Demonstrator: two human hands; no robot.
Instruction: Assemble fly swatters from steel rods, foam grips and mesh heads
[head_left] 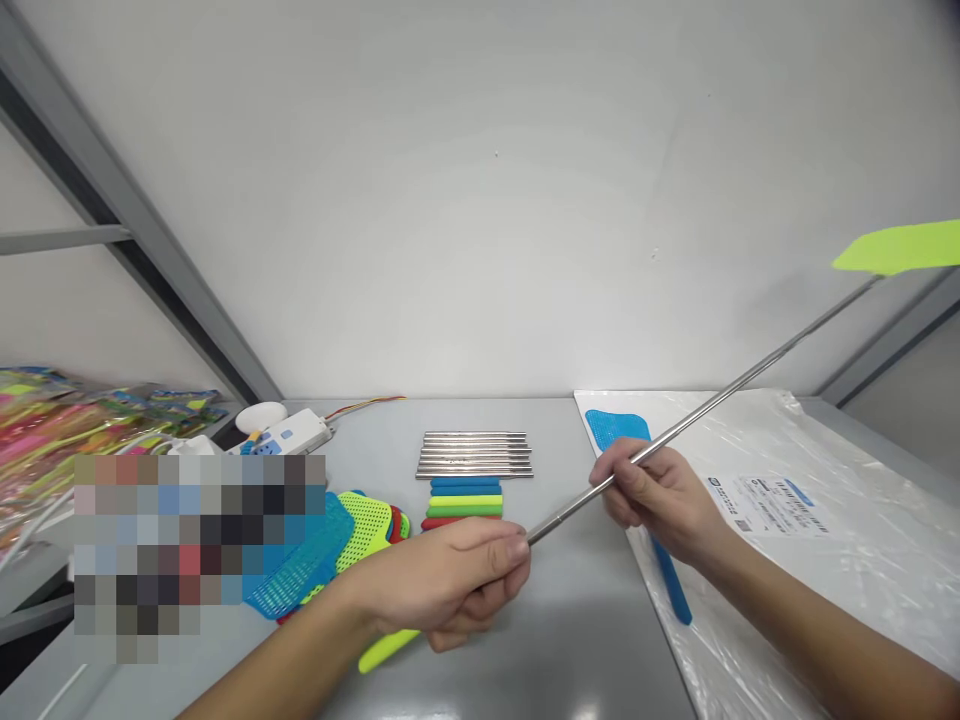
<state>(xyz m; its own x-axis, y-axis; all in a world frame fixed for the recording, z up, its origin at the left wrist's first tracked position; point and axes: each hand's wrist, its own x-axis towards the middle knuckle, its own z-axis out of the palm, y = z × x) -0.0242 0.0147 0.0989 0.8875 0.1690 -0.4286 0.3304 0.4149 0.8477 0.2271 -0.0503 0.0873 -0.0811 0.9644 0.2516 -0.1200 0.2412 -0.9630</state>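
A fly swatter with a long telescopic metal rod (720, 405) slants across the view, pulled out long. Its yellow-green paddle (907, 248) is at the upper right, seen nearly edge-on and cut by the frame. My left hand (465, 575) is closed around its lower end, and a yellow-green grip (388, 650) sticks out below the palm. Further up, my right hand (660, 500) pinches the rod between thumb and fingers. Behind my right hand a blue fly swatter (671, 580) lies along the edge of a white plastic package, partly hidden.
Several metal rods (472, 458) lie in a row on the grey table, with coloured grips (465, 500) in front. Perforated swatter paddles (300, 560) are piled at left, near a power strip (296, 432) and bagged goods (67, 430). The plastic package (847, 590) covers the right side.
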